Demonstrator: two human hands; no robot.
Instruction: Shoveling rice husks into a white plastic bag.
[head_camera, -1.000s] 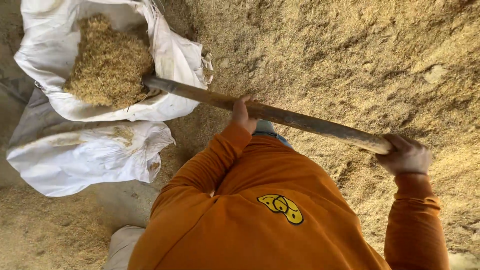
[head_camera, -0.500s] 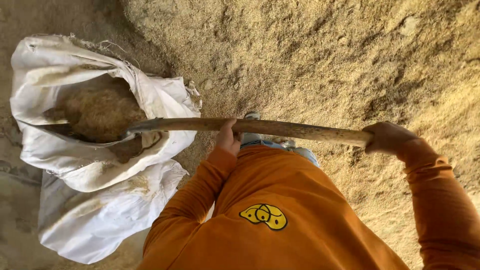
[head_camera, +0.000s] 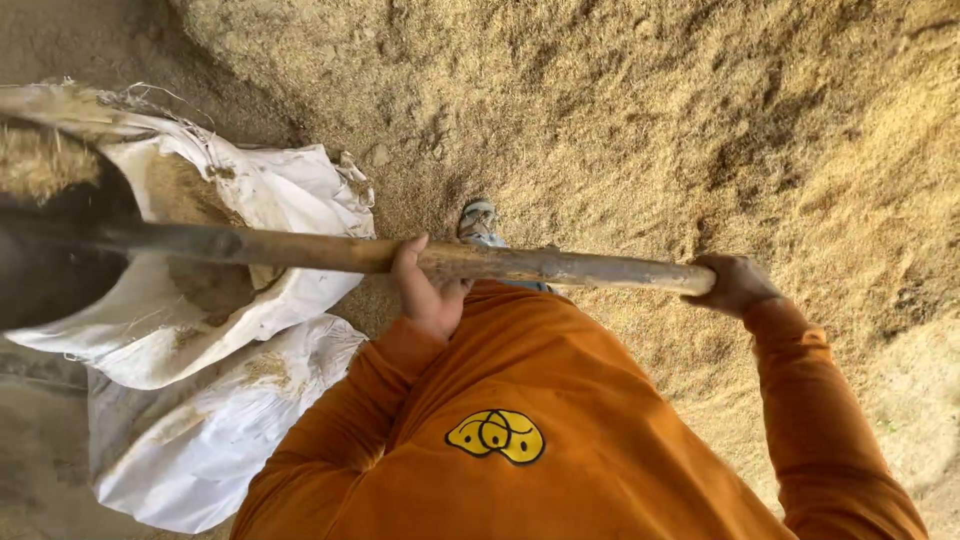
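Both my hands grip a long wooden shovel handle that lies level across my body. My left hand is wrapped around the middle of the shaft. My right hand closes over its end at the right. The dark shovel blade hangs at the far left over the mouth of an open white sack, with some tan husk showing by the blade. Husk dusts the sack's inner wall. My orange sleeves and chest fill the bottom of the view.
A big heap of tan husk covers the ground ahead and to the right. My shoe stands at its foot, just beyond the handle. A second white sack lies flat under the open one at lower left.
The shovel has swung from slanted to level. Its blade has gone from inside the sack to up at the left edge, closer to the camera. Both hands have kept their grip.
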